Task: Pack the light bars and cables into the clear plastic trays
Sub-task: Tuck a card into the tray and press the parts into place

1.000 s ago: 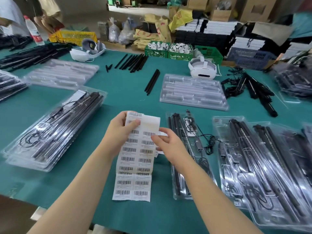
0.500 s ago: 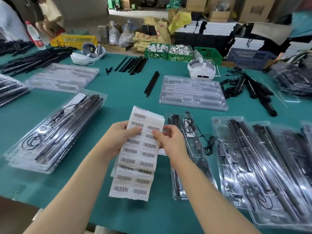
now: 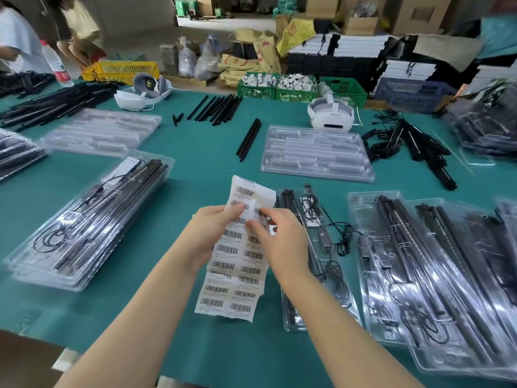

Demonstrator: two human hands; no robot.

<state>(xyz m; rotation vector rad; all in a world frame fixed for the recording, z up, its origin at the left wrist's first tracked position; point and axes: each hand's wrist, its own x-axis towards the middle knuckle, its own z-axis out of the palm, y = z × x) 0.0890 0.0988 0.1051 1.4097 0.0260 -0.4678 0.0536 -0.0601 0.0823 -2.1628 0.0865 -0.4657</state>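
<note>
Since the earlier frame both hands have drawn closer together on the barcode label sheet (image 3: 237,253), whose top corner now curls back. Left hand (image 3: 208,233) grips the sheet's left edge, thumb on top; right hand (image 3: 275,238) pinches a label near the top with curled fingers. Just right of the sheet lies a clear tray (image 3: 316,264) holding black light bars and a cable, partly hidden by the right forearm. More filled trays (image 3: 436,289) overlap toward the table's right edge; another filled stack (image 3: 84,222) sits left. Bare green table (image 3: 204,161) lies open ahead, before an empty tray (image 3: 316,152) and loose bars (image 3: 249,140).
</note>
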